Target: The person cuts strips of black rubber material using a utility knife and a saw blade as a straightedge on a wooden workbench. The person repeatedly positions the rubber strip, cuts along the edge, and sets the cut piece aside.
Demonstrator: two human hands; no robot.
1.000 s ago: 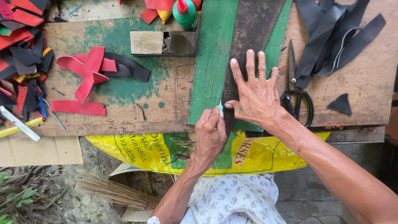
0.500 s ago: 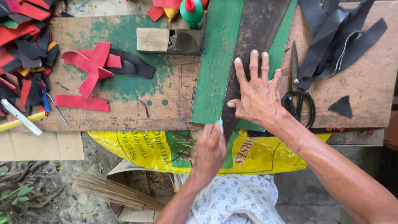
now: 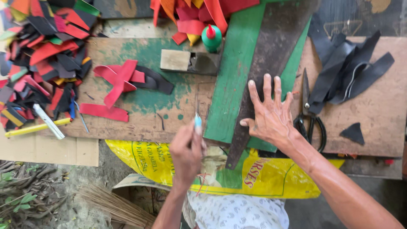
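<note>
Green sheet [image 3: 231, 85] lies under my flat, open right hand [image 3: 271, 116]; my left hand [image 3: 186, 150] grips a pen [image 3: 197, 123], and marking needs steady pressing.

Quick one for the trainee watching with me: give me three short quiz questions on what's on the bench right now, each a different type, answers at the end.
1. True or false: the right hand lies flat, fingers spread, on the dark template over the green sheet.
2. The left hand holds: A) a small pale blue-tipped tool B) a hammer C) a brush.
3. Fill in: just right of the right hand lie black-handled ____.

Key: 1 true; 2 A; 3 scissors.
</note>
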